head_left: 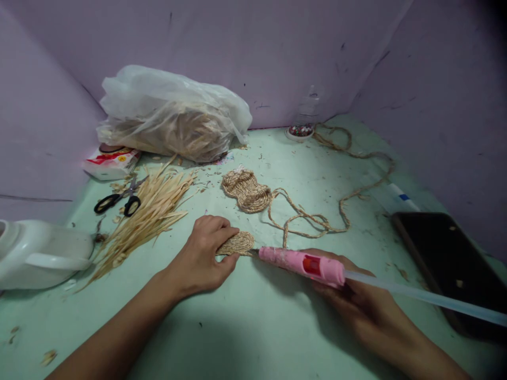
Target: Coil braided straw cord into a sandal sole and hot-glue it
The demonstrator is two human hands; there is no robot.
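My left hand (209, 253) grips a small oval of coiled braided cord (240, 243) against the table, thumb at its near edge and fingers over its left end. In my right hand (356, 295) is a pink glue gun (293, 261), its nozzle at the right end of the oval. A clear glue stick (428, 298) juts from the gun's back. Behind the oval lies a finished-looking woven sole-shaped piece (246, 191). Loose braided cord (304, 216) runs from near the gun toward the back right.
Scissors (119, 203) lie by a bundle of dry straw strips (154, 211) on the left. A white jug (43, 256) lies at far left. Behind are a plastic bag (174, 116), a box (113, 162) and a bead dish (300, 133). A dark phone (447, 264) is at right.
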